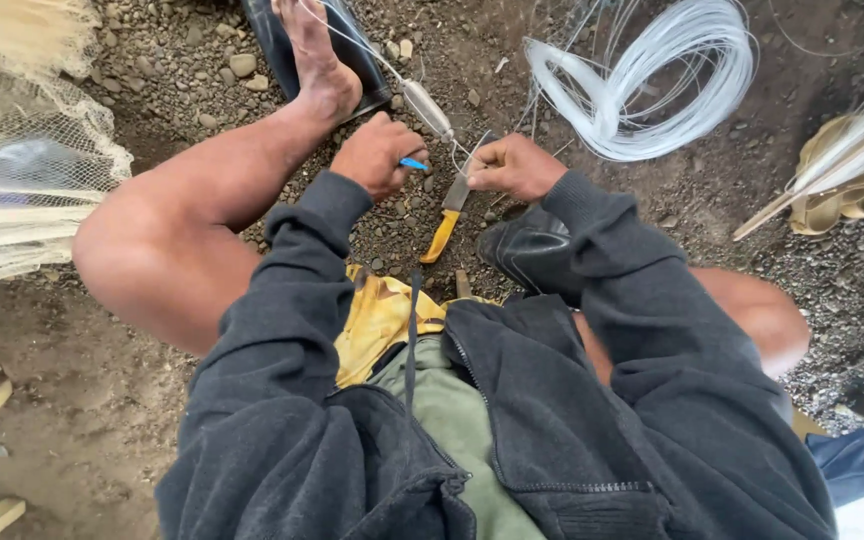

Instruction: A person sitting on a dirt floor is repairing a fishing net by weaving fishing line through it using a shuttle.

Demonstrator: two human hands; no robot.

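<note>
- Fishing line (452,150), thin, pale and probably slippery, light and limp, runs taut between both hands above the knife; best pinched close to the knot.
- Left hand (377,155) is clenched around a small blue tool (413,163); right hand (514,166) pinches the line.
- Yellow-handled knife (447,215) lies on the gravel ground (192,70).
- Beyond the knife: a translucent float (425,107) and a white line coil (642,80). No labels visible.

Head-worn view, steeply downward, close
</note>
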